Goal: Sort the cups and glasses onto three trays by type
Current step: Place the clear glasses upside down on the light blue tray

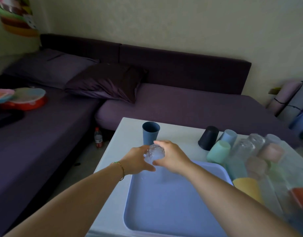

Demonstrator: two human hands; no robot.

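Both my hands hold a clear glass point(154, 153) over the far left corner of a blue tray point(173, 202). My left hand point(138, 159) grips it from the left and my right hand point(171, 155) from the right. Just behind the glass a blue plastic cup point(150, 132) stands upright on the white table point(118, 147). To the right lie a dark upside-down cup point(208, 137), a mint cup point(218, 152), a light blue cup point(228, 136), clear glasses point(249, 144), a pink cup point(271, 152) and a yellow cup point(247, 187).
A purple sofa point(181, 103) with a dark cushion point(104, 82) runs behind and left of the table. A stack of coloured plates point(22, 99) lies on the sofa at the left. A small bottle point(98, 137) stands on the floor. Rolled mats point(291, 101) lean at the far right.
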